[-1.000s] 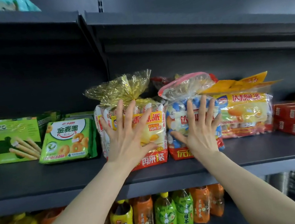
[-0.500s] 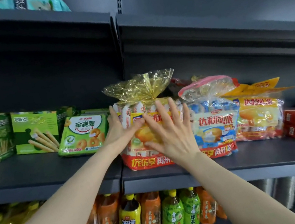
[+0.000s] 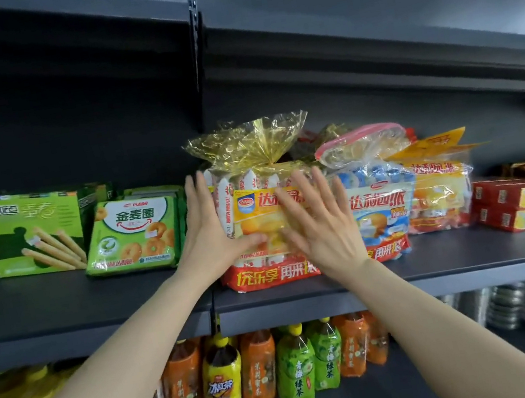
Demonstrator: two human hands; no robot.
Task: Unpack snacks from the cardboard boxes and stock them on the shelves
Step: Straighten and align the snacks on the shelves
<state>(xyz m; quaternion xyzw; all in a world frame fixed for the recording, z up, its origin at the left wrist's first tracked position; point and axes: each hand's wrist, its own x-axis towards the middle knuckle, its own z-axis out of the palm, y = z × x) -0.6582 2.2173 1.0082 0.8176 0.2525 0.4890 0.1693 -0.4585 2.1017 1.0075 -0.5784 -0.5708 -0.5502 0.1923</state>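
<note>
Right hand [image 3: 323, 228] shifted left onto yellow snack bag [image 3: 256, 213], left hand [image 3: 206, 234] alongside, fingers straight, dark grey shelf [image 3: 64, 311].

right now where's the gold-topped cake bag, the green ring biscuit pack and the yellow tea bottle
gold-topped cake bag [image 3: 274, 268]: head view, on its red bottom band
green ring biscuit pack [image 3: 134, 232]: head view, on the front face
yellow tea bottle [image 3: 222, 384]: head view, on its label

Gold-topped snack bag [image 3: 255, 207] stands upright on the dark shelf [image 3: 438, 259] (blue bag [image 3: 379, 200] touching).
</note>
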